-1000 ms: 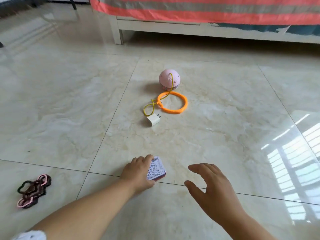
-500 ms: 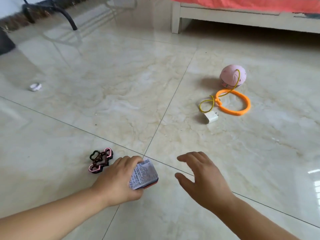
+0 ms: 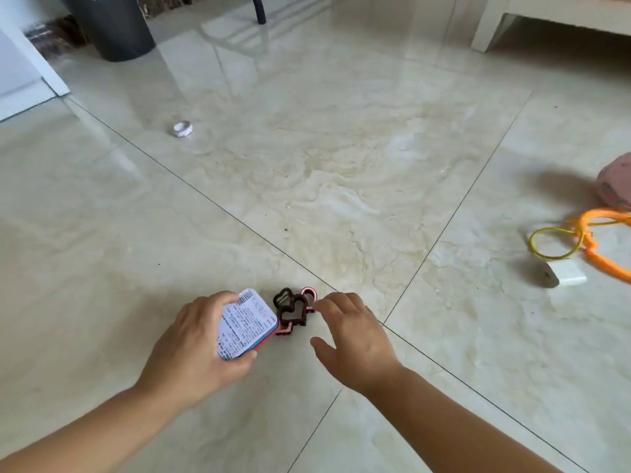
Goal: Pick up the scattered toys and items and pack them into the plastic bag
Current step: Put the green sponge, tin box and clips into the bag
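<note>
Left hand [image 3: 194,346] grips a flat, rounded-corner tin [image 3: 246,325]. Right hand [image 3: 351,331], fingers spread, hovers at 3 o'clock of heart-shaped plastic cutters [image 3: 294,309] on glossy floor tile [image 3: 341,165].

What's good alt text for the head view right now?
A person's left hand grips a small printed tin while the open right hand reaches over heart-shaped clips on a tiled floor. A white charger and an orange hoop lie at right.

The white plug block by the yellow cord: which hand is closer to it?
Right. The open right hand hovers by the brown and pink heart-shaped links, far left of the white plug block; the left hand, holding a small printed tin, is farther.
</note>
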`<action>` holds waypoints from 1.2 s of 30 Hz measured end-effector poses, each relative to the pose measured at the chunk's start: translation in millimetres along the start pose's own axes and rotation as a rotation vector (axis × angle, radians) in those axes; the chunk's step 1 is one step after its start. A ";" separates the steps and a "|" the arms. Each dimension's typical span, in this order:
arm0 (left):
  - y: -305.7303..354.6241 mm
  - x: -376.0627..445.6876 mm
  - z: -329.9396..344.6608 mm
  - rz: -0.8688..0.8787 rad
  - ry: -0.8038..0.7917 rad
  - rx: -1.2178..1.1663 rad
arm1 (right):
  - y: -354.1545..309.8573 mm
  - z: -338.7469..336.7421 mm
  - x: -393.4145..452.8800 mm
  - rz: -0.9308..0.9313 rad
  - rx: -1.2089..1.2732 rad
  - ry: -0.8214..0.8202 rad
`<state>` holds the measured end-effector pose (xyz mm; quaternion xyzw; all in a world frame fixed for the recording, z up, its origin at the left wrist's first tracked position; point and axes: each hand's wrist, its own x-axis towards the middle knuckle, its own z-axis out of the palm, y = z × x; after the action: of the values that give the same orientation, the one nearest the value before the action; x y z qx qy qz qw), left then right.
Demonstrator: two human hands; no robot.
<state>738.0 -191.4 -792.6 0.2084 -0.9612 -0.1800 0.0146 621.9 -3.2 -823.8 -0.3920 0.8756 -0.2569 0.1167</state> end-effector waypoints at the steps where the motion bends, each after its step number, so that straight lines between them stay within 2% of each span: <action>1: -6.8 -0.5 -2.4 -0.028 0.013 -0.005 | -1.4 4.6 9.0 -0.008 -0.015 -0.027; 6: -35.4 -3.3 -7.9 -0.164 0.042 -0.031 | -12.5 31.3 46.4 -0.079 -0.122 -0.180; 10: -40.6 -2.0 -6.5 -0.156 0.037 -0.039 | -14.7 50.5 54.2 -0.026 -0.232 -0.225; 13: -36.4 0.2 -4.3 -0.127 0.046 -0.040 | -12.6 48.2 48.5 0.029 -0.155 -0.138; 17: -20.0 6.6 -3.3 -0.081 0.038 -0.048 | -7.4 21.7 30.6 0.084 -0.004 0.065; 23: 27.5 17.5 -6.1 0.055 0.044 -0.069 | 11.9 -39.5 -15.2 0.150 0.024 0.228; 29: 103.3 18.8 -11.2 0.228 0.050 -0.088 | 31.0 -117.7 -102.6 0.222 -0.019 0.350; 36: 222.2 1.0 -4.7 0.548 0.006 -0.130 | 43.8 -191.0 -236.9 0.368 -0.038 0.547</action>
<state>649.7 -4.9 -710.0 -0.0602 -0.9681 -0.2301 0.0789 674.6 266.7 -686.2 -0.1455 0.9353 -0.3111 -0.0857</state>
